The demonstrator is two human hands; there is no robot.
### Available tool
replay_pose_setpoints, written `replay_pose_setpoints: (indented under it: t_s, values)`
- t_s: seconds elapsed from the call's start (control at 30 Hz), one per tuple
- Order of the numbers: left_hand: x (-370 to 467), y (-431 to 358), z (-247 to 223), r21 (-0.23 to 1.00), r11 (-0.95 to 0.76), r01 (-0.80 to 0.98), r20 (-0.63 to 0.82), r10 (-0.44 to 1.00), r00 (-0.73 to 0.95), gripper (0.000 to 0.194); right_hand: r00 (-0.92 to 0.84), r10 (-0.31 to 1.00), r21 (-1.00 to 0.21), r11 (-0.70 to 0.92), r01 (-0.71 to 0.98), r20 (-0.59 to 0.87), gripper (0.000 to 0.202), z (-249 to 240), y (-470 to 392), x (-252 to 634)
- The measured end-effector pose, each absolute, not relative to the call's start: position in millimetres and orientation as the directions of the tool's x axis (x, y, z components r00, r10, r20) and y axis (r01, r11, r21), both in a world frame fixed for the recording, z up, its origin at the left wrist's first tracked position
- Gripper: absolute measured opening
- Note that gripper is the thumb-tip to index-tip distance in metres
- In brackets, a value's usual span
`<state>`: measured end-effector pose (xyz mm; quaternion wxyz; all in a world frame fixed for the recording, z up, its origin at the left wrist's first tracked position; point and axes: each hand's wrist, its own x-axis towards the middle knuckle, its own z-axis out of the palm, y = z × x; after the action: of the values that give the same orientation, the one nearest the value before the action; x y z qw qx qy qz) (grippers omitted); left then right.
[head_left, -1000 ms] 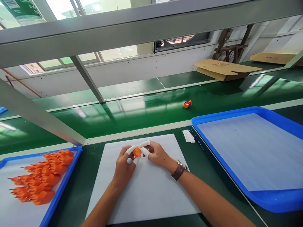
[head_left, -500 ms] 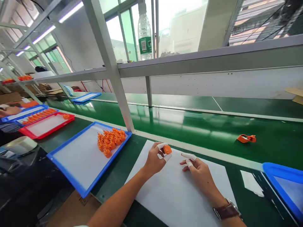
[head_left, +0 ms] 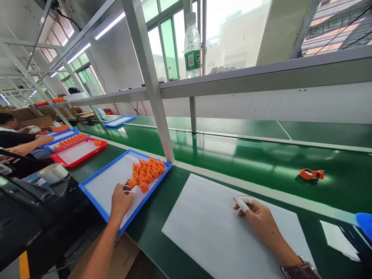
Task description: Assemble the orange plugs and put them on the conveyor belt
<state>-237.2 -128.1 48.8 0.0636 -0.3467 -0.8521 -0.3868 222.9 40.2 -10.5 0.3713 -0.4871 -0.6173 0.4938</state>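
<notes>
My left hand (head_left: 122,199) reaches over the blue-rimmed tray (head_left: 95,200), its fingers closed on a small orange plastic part (head_left: 133,182) at the near edge of a cluster of similar orange parts (head_left: 149,170). White finger covers show on its thumb and forefinger. Above the large white sheet (head_left: 200,224) is my right hand (head_left: 255,213), thumb and forefinger pressed together, also in white covers. Whatever sits between those fingertips is too small to make out.
An orange-and-black item (head_left: 311,174) lies on the green belt (head_left: 232,159). A metal post (head_left: 157,89) rises behind the tray. Red tray (head_left: 78,153) and a co-worker's arm (head_left: 26,147) are at left. A blue tray edge (head_left: 364,224) and a white scrap (head_left: 337,238) lie right.
My left hand has carried the orange part from above the white sheet leftward to the cluster in the tray. My right hand stays over the sheet, its fingers drawn closer together. The view has shifted left.
</notes>
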Motion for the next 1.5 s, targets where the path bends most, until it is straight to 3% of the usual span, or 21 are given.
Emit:
replay_pose_setpoints:
  t_s: [0.1,0.23,0.4,0.5,0.6,0.7,0.77,0.83,0.9,1.03,1.27,1.37,1.5]
  values:
    - [-255.5,-134.0,26.9,0.484,0.536,0.692,0.238,0.68,-0.694,0.047,-0.268,0.963,-0.972,0.057,0.227,-0.006,0.036,-12.4,39.7,223.1]
    - [-253.8,-131.6,20.5,0.509,0.506,0.696,0.229,0.7,-0.677,0.052,-0.274,0.962,-0.975,0.058,0.212,-0.003,0.034,-12.2,39.1,223.7]
    - [-219.1,-131.1,38.0,0.478,0.45,0.754,0.466,0.598,-0.653,0.051,-0.289,0.957,-0.981,0.074,0.177,0.02,0.029,-9.5,39.6,221.4]
    - [-183.6,-117.5,50.2,0.53,0.282,0.8,0.544,0.61,-0.576,0.041,-0.283,0.958,-0.99,0.076,0.116,0.04,0.023,-7.4,39.0,218.6]
    - [-144.3,-86.8,59.0,0.545,0.044,0.837,0.512,0.773,-0.374,0.034,-0.273,0.956,-0.994,0.108,-0.012,0.107,0.018,-6.8,40.1,216.1]
    - [-99.8,-43.1,63.1,0.537,-0.201,0.82,0.386,0.922,-0.027,0.038,-0.277,0.948,-0.986,0.131,-0.1,0.154,0.014,-8.3,44.3,215.3]
    - [-65.7,-10.1,63.0,0.546,-0.338,0.767,0.315,0.931,0.186,0.043,-0.298,0.941,-0.984,0.13,-0.118,0.16,0.016,-8.7,47.2,215.6]
    - [-29.0,24.9,60.7,0.564,-0.405,0.72,0.281,0.914,0.294,0.039,-0.292,0.941,-0.982,0.137,-0.129,0.17,0.017,-7.8,48.8,216.0]
    - [8.0,61.5,56.8,0.612,-0.38,0.693,0.24,0.925,0.295,0.032,-0.29,0.939,-0.979,0.148,-0.14,0.184,0.015,-6.1,49.1,216.3]
    - [73.5,136.9,49.3,0.7,-0.302,0.647,0.136,0.946,0.295,0.042,-0.306,0.93,-0.975,0.166,-0.146,0.204,0.016,-3.1,48.7,217.1]
    - [153.7,243.4,45.4,0.652,-0.306,0.694,0.081,0.938,0.337,0.069,-0.267,0.956,-0.992,0.124,-0.011,0.123,0.028,-4.4,53.3,218.0]
    - [178.2,270.2,41.4,0.649,-0.267,0.713,0.043,0.948,0.315,0.078,-0.228,0.967,-0.99,0.128,0.059,0.111,0.023,-7.3,55.3,217.2]
    - [195.9,284.4,36.0,0.676,-0.233,0.699,0.047,0.96,0.274,0.066,-0.195,0.971,-0.977,0.167,0.136,0.139,0.013,-9.6,56.4,215.9]
